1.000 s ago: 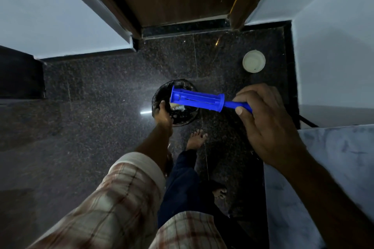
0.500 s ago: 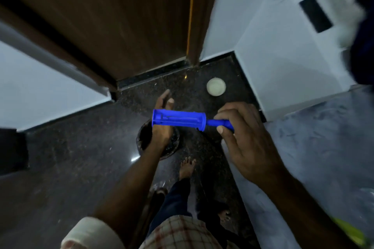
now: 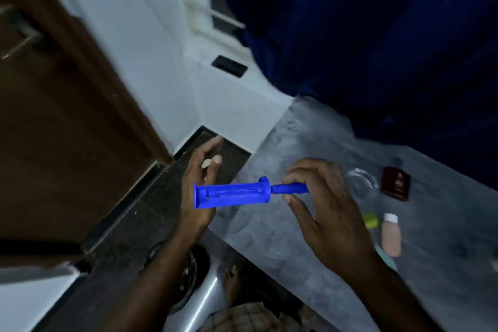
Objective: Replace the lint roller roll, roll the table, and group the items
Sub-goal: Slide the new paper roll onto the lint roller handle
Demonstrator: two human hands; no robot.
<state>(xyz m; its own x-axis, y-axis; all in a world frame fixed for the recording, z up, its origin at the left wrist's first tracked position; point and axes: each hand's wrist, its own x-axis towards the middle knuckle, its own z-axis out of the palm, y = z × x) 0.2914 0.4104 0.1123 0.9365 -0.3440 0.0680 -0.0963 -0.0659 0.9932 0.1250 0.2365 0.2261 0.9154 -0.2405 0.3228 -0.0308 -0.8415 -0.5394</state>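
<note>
Blue plastic, bare of any paper roll: the lint roller is held in the air, lying roughly level over the near-left edge of the grey table. The right hand pinches its thin handle end between thumb and fingertips, closed firmly on it. The left hand sits just behind the roller's thick barrel end with fingers loosely spread and nothing in its grasp; whether it touches the barrel is hard to tell.

On the table to the right of the roller lie a dark red wallet, a clear round lid, a small pinkish bottle with a white cap, and a yellow-green cap just beside that bottle. To the left of the roller stands a brown wooden door; below it is dark speckled floor. Behind the table hangs a dark blue curtain.
</note>
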